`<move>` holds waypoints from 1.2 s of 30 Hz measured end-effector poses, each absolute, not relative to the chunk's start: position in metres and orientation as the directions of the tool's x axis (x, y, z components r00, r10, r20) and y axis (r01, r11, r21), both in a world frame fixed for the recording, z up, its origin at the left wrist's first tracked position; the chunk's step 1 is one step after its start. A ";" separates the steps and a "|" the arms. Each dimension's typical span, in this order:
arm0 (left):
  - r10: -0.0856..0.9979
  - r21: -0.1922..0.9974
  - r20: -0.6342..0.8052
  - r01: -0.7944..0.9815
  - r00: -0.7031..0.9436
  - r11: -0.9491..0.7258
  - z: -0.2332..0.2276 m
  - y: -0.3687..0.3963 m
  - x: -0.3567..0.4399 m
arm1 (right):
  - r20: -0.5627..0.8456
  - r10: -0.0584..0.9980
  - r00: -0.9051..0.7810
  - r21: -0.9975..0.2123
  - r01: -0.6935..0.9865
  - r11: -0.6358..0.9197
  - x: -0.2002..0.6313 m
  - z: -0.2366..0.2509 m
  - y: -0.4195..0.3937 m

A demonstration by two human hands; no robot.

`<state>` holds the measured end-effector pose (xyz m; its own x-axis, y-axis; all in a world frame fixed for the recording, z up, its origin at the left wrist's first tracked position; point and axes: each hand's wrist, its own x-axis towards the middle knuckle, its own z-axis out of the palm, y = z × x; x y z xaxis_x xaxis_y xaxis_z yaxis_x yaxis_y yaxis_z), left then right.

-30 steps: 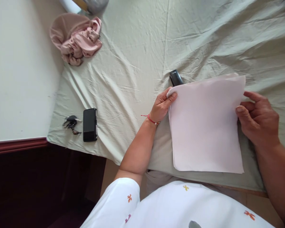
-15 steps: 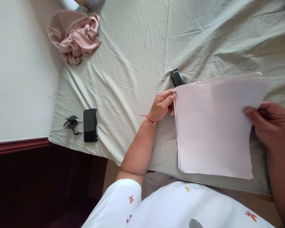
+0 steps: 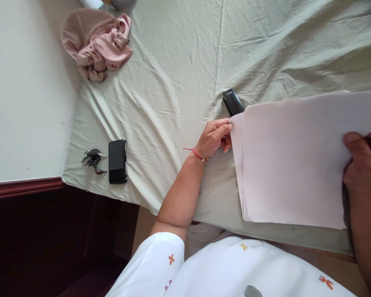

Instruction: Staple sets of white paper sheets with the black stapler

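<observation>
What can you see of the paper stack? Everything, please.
The paper stack is several plain pale pinkish-white sheets, blank on the face shown, lying nearly flat on the wrinkled green sheet. Its left edges are fanned slightly out of line. The left hand pinches its upper left corner; the right hand grips its right side, thumb on top. Its far left corner covers part of a black stapler. The right end runs out of frame.

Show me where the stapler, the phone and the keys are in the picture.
stapler (image 3: 232,101): head view, on its black top.
phone (image 3: 117,161): head view, middle of its dark back.
keys (image 3: 93,159): head view, on the dark bunch.
</observation>
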<state>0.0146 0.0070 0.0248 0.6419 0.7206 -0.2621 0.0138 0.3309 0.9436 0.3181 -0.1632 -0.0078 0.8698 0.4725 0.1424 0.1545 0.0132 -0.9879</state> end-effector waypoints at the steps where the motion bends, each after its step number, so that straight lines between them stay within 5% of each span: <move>1: 0.717 0.944 -0.266 0.024 0.644 0.329 0.025 0.007 0.015 | 0.175 0.474 0.863 -0.983 0.180 0.036 0.318 -0.008 -0.163; 12: 0.685 0.950 -0.185 -0.049 0.705 0.307 0.023 0.005 0.013 | 0.210 0.640 0.739 -0.959 0.284 -0.014 0.312 -0.005 -0.175; 36: 0.668 0.983 -0.101 -0.030 0.737 0.182 0.020 0.006 0.014 | 0.234 0.606 0.760 -0.958 0.286 0.012 0.312 -0.009 -0.169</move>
